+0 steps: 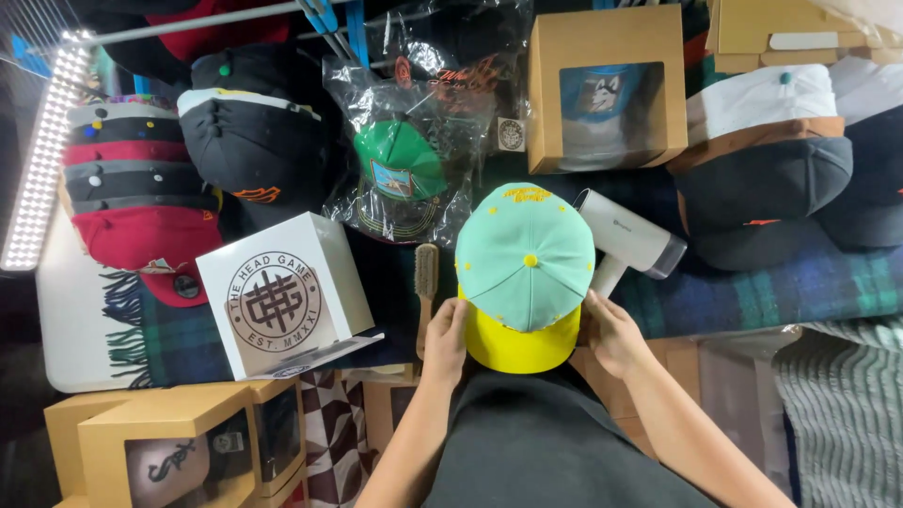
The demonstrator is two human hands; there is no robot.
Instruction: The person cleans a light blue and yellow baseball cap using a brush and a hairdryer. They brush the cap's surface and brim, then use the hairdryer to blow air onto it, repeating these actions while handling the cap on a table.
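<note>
A mint-green cap point(524, 254) with a yellow brim and a yellow top button rests in the middle of the table. My left hand point(446, 339) grips the left edge of the yellow brim. On the brim's right edge sits my right hand point(609, 331), fingers curled around it. The cap's crown points away from me. A small wooden brush point(426, 282) lies just left of the cap, close to my left hand.
A white handheld steamer point(628, 237) lies right of the cap. A white printed box point(282, 296) stands at left. Stacked caps point(136, 188), a bagged green cap point(403, 169) and a windowed cardboard box point(607, 89) crowd the back. More cardboard boxes point(169, 442) sit lower left.
</note>
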